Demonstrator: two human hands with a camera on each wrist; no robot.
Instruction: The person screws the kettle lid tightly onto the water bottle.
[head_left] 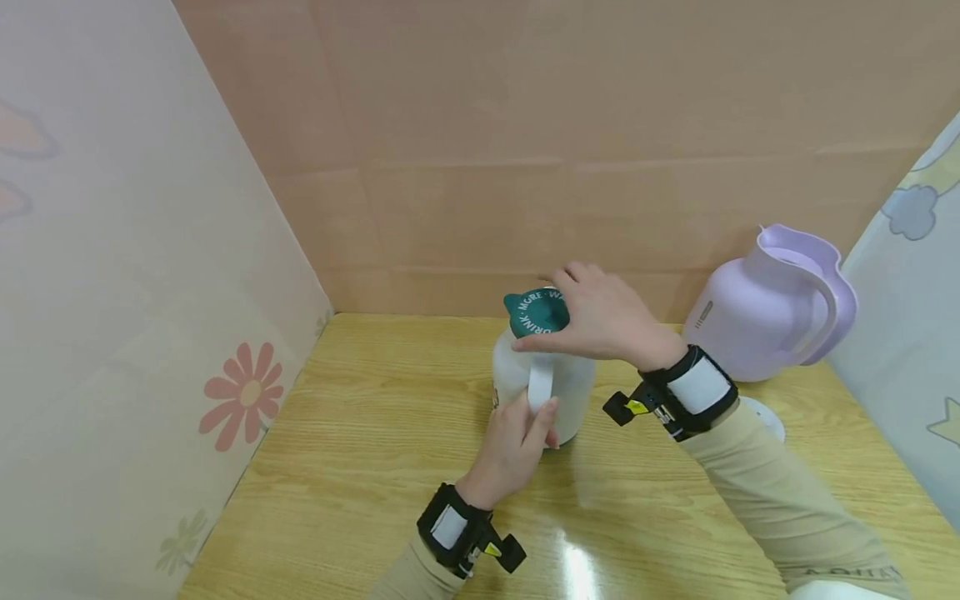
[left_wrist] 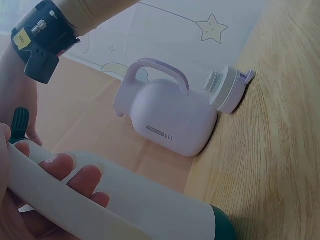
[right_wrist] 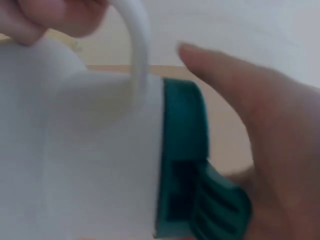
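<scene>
Near the table's [head_left: 360, 433] back edge, the left hand [head_left: 513, 450] grips the white jug's [head_left: 517, 379] handle while the right hand [head_left: 600, 321] clasps its green lid [head_left: 536, 311]; a hard twist could tip it toward the lilac jug [head_left: 765, 308].

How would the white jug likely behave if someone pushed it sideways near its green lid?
The white jug looks like rigid plastic, so it would probably keep its shape. It stands upright and is taller than its base, so a high push may tip it rather than slide it. The left hand grips its handle and the right hand holds the green lid, which likely steadies it.
</scene>
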